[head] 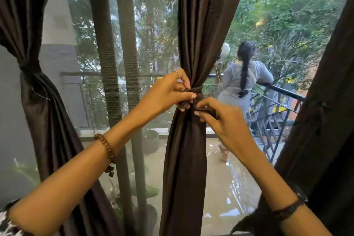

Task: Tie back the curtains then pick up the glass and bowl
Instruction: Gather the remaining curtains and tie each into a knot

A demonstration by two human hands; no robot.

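Both hands are working at the middle curtain (193, 44), gathered at its waist by a dark tie-back (197, 90). The left hand (168, 92) is gripping the band's knot w/ curled fingers, thumb pressing on top; the right hand (220, 119) is pinching a loose end of the band just beside it. A curtain at left (34, 82) is already hanging tied. Glass & bowl aren't in view. Outside, a person (241, 80) is leaning on a balcony railing (283, 92), apparently holding something pale; hard to tell.

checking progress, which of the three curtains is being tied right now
The middle curtain: both hands grip its tie. The left curtain is already tied.
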